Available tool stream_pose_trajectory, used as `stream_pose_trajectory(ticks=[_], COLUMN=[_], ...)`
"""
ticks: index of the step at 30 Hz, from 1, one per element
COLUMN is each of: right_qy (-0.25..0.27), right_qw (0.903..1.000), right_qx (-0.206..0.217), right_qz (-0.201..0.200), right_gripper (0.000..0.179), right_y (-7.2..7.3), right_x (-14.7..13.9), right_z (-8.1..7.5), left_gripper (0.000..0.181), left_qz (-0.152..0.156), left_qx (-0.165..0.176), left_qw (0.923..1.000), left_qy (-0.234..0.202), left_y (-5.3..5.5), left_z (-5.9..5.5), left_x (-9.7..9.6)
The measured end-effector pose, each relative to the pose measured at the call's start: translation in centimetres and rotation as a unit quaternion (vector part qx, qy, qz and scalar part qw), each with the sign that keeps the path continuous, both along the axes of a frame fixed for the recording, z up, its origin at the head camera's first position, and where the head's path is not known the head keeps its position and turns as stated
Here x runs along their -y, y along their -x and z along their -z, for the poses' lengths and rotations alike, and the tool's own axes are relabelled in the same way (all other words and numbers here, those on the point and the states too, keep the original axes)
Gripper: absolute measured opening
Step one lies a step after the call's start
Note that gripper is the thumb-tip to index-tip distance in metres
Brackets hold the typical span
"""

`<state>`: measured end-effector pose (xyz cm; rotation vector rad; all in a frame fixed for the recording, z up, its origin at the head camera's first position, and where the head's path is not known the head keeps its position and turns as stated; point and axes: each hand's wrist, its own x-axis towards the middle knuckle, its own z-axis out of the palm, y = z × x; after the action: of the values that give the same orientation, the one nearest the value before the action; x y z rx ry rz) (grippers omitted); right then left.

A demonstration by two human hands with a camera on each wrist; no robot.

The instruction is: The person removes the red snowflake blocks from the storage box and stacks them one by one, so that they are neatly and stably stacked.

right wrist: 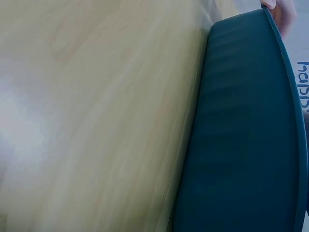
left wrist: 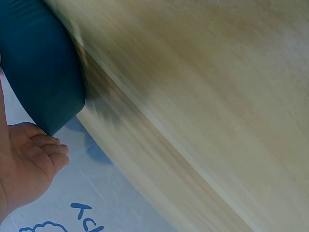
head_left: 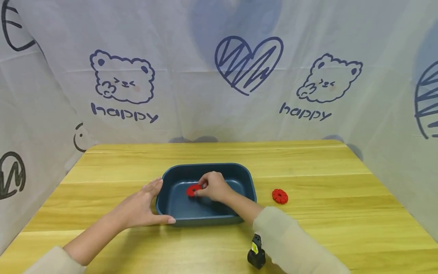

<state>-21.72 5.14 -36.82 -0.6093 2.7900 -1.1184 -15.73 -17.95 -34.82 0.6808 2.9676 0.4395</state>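
A dark blue rectangular tray (head_left: 205, 220) sits on the wooden table. Inside it, my right hand (head_left: 215, 187) pinches a red notched interlocking disc (head_left: 192, 190) just above or against the floor; I cannot tell which. At the tray's left end, my left hand (head_left: 145, 207) holds the corner, thumb on the front rim and fingers along the left side. The left wrist view shows those curled fingers (left wrist: 50, 147) beside the tray wall (left wrist: 43, 67). A second red disc (head_left: 280, 196) lies on the table to the right. In the right wrist view, the tray's wall (right wrist: 236, 130) hides the right hand's grasp.
A small black object with a yellow-and-white mark (head_left: 256, 253) is by the right sleeve (head_left: 291, 239), near the front. Behind the wooden table (head_left: 342, 213) hangs a white cloth (head_left: 191, 95) with bear and heart drawings; it also covers both sides.
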Motion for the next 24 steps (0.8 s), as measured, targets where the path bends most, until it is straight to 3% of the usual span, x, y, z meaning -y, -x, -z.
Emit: stream_pose_trajectory(ticks=[24], right_qy=[0.026], right_qw=[0.9954], right_qx=[-0.076], right_qz=[-0.052], right_gripper=[0.023], right_y=[-2.3], right_x=[-3.1], right_z=[-0.4], left_gripper=[0.114], left_qz=[0.006], left_qx=[-0.002], left_qw=[1.0], left_qy=[0.0], left_y=[0.0], left_z=[0.0], left_x=[0.0])
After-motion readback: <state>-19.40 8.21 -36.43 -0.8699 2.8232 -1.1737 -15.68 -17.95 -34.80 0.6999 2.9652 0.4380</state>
